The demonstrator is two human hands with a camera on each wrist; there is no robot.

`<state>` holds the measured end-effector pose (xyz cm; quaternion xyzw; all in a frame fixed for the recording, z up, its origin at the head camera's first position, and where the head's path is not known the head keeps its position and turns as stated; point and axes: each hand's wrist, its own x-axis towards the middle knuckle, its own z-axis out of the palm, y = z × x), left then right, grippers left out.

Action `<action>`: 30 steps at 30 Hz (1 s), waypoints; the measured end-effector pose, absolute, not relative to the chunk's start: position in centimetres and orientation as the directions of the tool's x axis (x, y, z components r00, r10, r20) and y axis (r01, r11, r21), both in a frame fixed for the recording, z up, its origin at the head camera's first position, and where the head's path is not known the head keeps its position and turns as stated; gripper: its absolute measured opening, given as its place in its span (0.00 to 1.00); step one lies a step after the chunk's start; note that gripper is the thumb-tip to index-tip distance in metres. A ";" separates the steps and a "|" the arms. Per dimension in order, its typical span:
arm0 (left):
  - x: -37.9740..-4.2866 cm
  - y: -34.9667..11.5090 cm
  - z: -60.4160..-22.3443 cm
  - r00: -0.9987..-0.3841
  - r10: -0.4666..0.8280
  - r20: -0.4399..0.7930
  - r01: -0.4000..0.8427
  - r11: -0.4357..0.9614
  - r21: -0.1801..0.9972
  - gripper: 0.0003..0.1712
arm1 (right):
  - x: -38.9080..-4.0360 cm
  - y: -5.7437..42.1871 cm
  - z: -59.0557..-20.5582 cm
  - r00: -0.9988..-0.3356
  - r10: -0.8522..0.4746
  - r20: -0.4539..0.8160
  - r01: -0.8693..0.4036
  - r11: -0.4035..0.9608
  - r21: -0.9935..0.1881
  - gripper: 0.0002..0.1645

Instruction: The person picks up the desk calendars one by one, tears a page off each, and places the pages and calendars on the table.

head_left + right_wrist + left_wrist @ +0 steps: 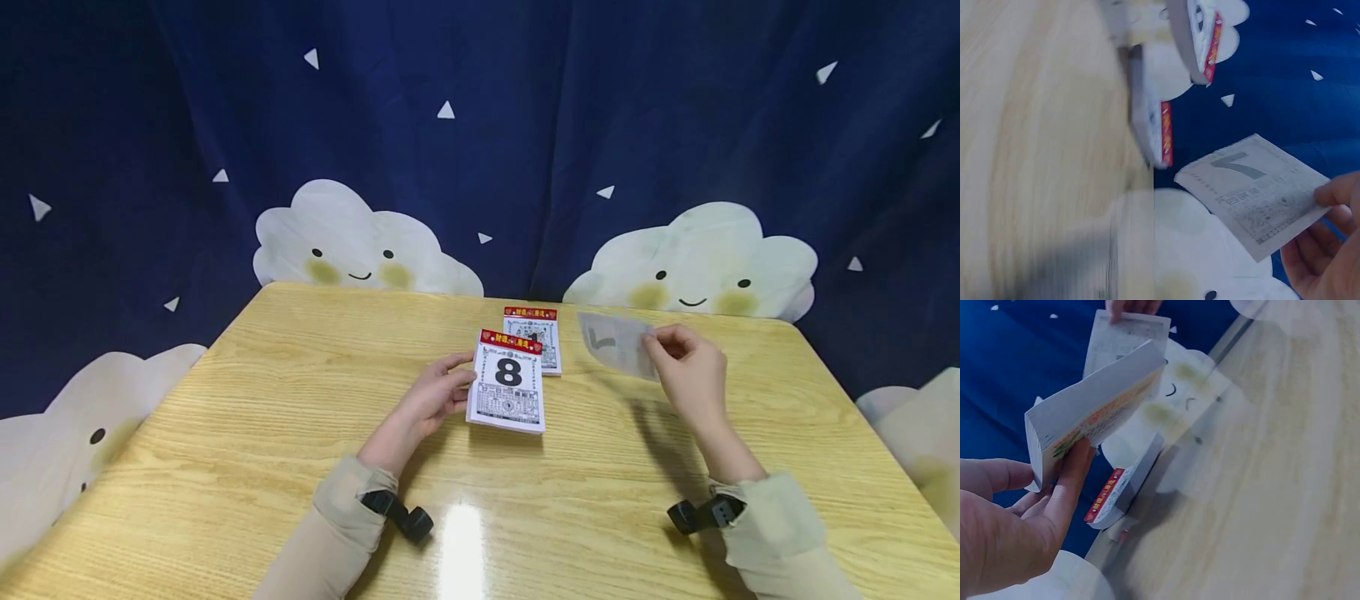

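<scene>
My left hand [438, 392] grips a thick tear-off calendar [507, 392] by its left edge, thumb on the front and fingers behind. A red strip tops it, and a large black 8 shows on its front page. In the left wrist view the block's white page edges [1094, 384] and colourful back show. My right hand [688, 367] pinches one loose calendar page [1254, 194] between thumb and fingers, well apart from the pad; a big 7 is printed on it. Behind the held calendar, a second calendar pad [551, 358] with a red top lies on the table, partly hidden.
The light wood table [300, 400] stretches under both hands. At its far edge hangs a dark blue curtain [495, 150] with white triangles and smiling clouds. Black wrist cameras [405, 517] sit on both sleeves.
</scene>
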<state>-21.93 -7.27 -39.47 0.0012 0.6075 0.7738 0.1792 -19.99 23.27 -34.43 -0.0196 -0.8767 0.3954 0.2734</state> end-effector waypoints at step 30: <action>-20.9 -6.3 -41.0 -0.899 0.344 -0.272 -0.260 0.079 0.962 0.25 | -16.7 21.4 -37.1 -0.904 -0.261 0.338 -0.369 0.877 -0.309 0.04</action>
